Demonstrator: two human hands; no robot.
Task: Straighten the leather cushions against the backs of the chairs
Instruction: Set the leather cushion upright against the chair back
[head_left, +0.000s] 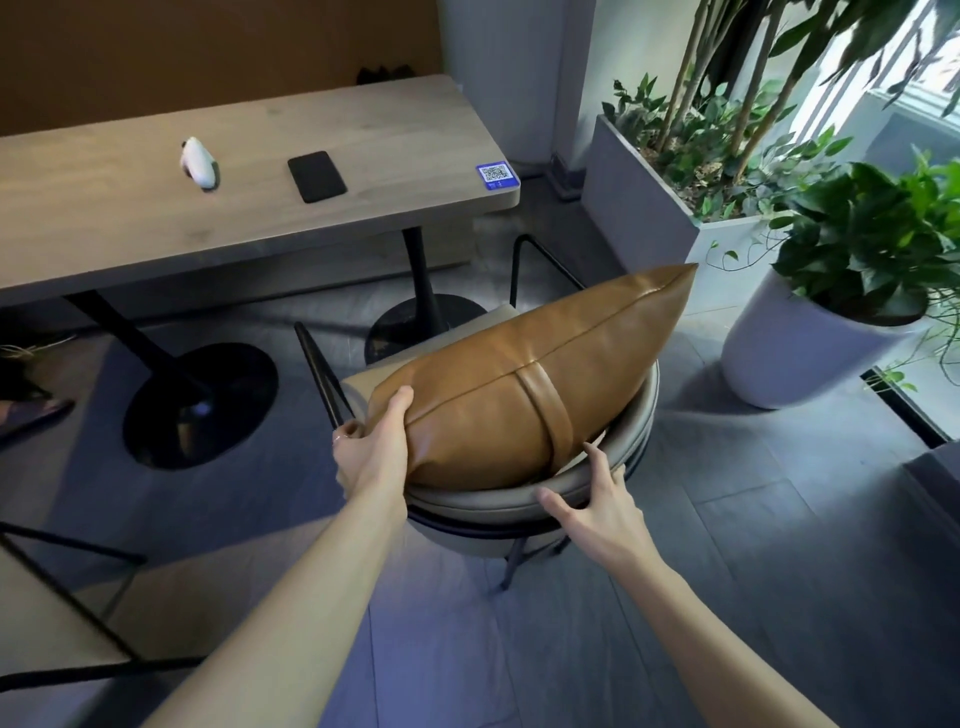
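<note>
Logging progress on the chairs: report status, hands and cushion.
Left hand gripping the leather cushion at its near end. Right hand open on the chair back. Cushion tilted, not yet straight. Nothing in the way.

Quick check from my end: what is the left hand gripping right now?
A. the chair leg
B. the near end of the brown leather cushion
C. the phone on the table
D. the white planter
B: the left hand wraps the near end of the leather cushion, while the right hand rests open on the chair back.
</note>
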